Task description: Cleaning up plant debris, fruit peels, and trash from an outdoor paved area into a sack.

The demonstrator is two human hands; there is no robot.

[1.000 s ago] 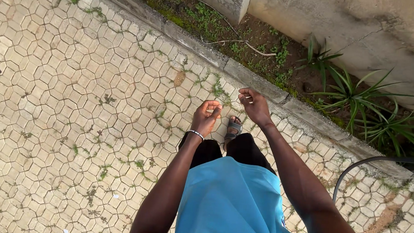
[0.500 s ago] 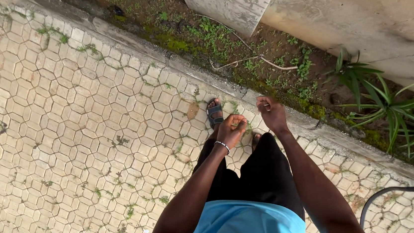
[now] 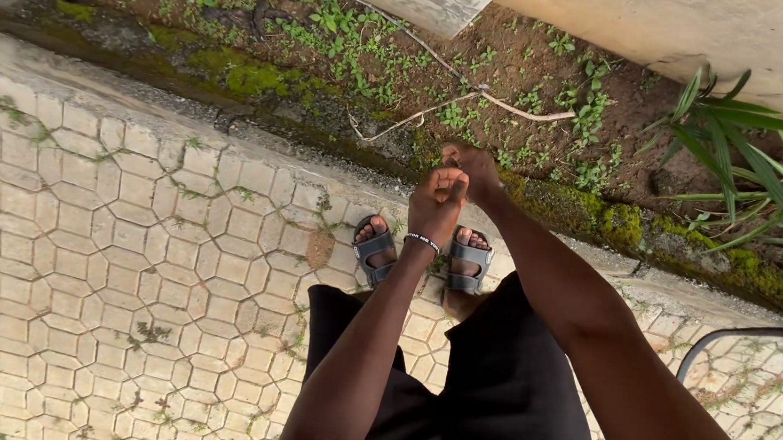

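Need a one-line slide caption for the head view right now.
Left hand and right hand meet, empty, above grey strapped sandals at the mossy concrete kerb.

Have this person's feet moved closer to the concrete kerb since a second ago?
Yes. The sandalled feet now stand side by side right at the kerb, having stepped forward across the paving.

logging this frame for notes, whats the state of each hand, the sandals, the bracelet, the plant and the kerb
left hand: raised, fingers curled, holding nothing visible
right hand: raised beside the left, loosely closed, contents cannot be told
beaded bracelet: on the left wrist
grey sandals: on both feet, side by side at the kerb
concrete kerb: mossy, damp-looking
spiky green plant: rooted in the soil, leaves spread
thin dry twig: lying on the soil
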